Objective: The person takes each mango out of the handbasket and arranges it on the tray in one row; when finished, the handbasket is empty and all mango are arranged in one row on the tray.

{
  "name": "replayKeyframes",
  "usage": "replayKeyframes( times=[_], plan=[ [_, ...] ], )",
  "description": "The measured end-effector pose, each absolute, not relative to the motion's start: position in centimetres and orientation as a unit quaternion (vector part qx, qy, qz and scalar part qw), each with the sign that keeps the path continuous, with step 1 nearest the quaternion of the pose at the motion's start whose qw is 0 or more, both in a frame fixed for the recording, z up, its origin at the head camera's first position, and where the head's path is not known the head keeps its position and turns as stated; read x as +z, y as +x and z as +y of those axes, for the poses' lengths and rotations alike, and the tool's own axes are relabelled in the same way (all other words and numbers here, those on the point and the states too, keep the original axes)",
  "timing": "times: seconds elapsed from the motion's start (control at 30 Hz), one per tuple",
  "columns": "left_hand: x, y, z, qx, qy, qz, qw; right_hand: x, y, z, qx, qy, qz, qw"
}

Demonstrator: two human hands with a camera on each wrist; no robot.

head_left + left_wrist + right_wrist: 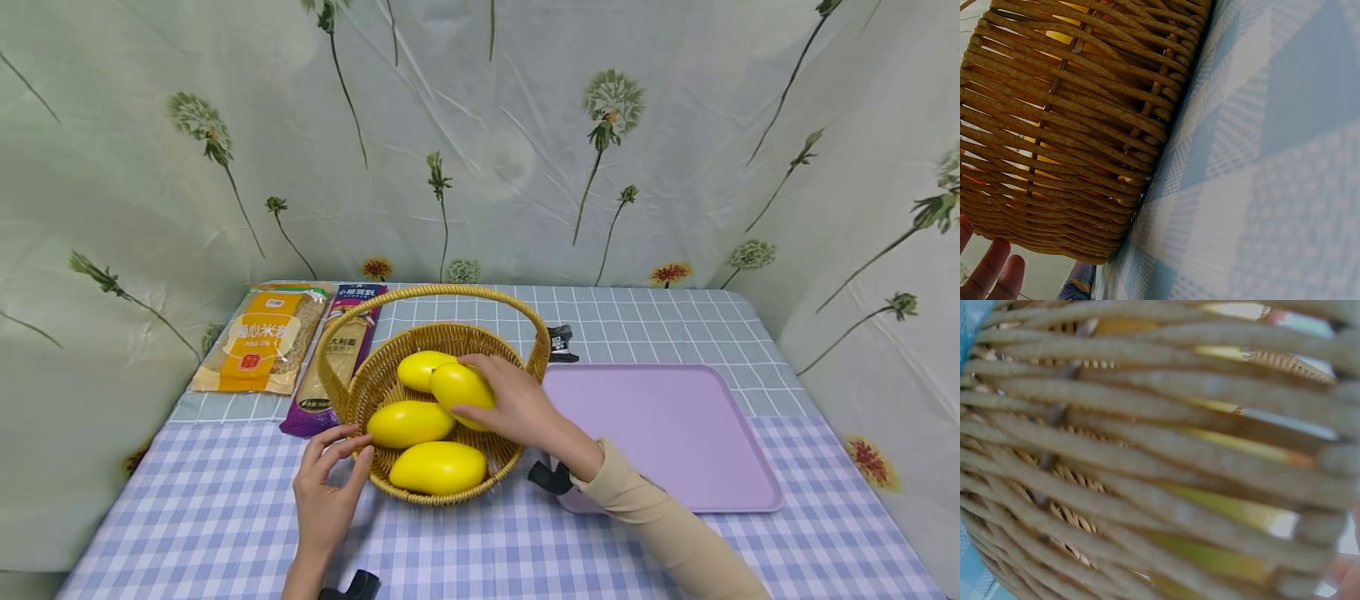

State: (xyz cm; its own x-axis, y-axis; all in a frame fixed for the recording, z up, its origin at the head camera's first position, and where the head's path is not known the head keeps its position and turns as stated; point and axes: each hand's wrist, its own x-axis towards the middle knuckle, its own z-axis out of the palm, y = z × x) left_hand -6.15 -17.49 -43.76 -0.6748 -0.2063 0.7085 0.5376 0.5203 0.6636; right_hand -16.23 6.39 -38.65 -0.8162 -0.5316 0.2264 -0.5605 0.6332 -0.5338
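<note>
A wicker basket point(465, 497) with a tall arched handle holds several yellow mangoes, among them one at the front point(438, 468) and one at the left point(410, 423). My right hand point(517, 404) reaches in over the right rim and grips a mango point(459, 387), which sits above the others. Another mango under it is partly hidden. At the left rim my left hand point(327, 483) has its fingertips right against the weave, thumb and fingers apart. In the left wrist view its fingers point(991, 269) lie beside the basket wall point(1072, 137). Weave fills the right wrist view.
A lilac tray point(667, 442) lies right of the basket, partly behind my right forearm. Behind the basket on the left are a bag of rice noodles point(258, 342) and a purple pasta packet point(337, 358). A small black packet point(561, 343) lies by the tray's back edge.
</note>
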Motion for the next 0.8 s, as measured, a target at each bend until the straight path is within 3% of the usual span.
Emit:
replayKeyframes(
  times=[0.8],
  plan=[
    [-43.9, -6.2, -17.4, -0.486, -0.103, -0.776, 0.389, -37.3, -12.9, 10.5, 0.485, 0.337, -0.804, 0.069]
  ],
)
